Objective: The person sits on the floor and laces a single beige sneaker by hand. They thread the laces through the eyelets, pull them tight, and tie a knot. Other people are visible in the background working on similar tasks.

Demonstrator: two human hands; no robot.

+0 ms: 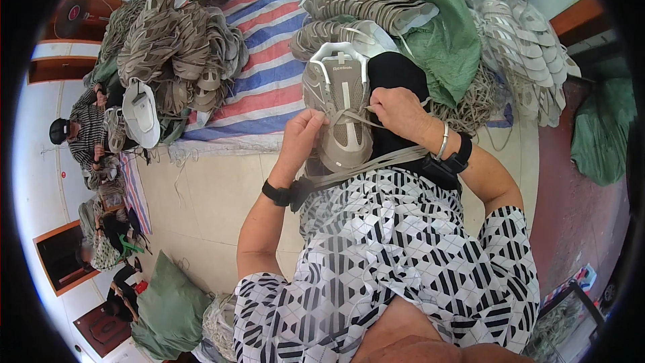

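Note:
A taupe and white shoe upper (346,91) lies across my lap, its toe end toward me. A flat beige shoelace (363,118) crosses over it at the middle. My left hand (304,136) is pinched at the upper's left edge, where the lace runs to its fingertips. On the right, my right hand (402,114) is closed on the other stretch of the lace, just off the upper's edge. A bundle of loose laces (376,163) lies over my lap below the toe. Black cloth (398,77) shows under the upper.
Stacked taupe uppers (366,1) lie ahead on a green sack (443,47) and a striped sheet (262,47). Bigger piles (178,40) stand left, white-soled stacks (521,40) right. Loose laces (470,104) heap by my right arm. Other people (84,128) sit at far left.

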